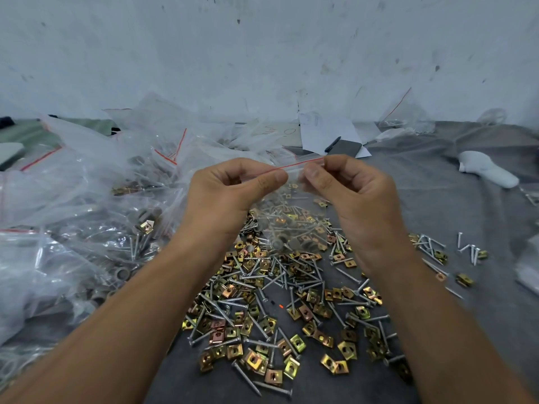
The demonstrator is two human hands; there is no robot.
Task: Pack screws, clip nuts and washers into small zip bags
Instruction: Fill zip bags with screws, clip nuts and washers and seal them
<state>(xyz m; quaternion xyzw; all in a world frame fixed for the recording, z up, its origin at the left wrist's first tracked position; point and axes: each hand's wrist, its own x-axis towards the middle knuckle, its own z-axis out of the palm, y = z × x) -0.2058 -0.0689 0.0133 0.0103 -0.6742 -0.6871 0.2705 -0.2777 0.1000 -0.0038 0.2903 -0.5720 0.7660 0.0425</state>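
While above countless screws (280, 279): one zip bag (287, 217), left hand (226, 193), right hand (354, 191).

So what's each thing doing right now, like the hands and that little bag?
Left hand: pinching the bag's top.
Right hand: pinching the bag's top.
Small zip bag: held up, parts inside.
Screws and clip nuts: loose pile on cloth.
Filled bags: heaped at left.

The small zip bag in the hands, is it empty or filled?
Filled: the zip bag held by the left hand and right hand shows screws inside.
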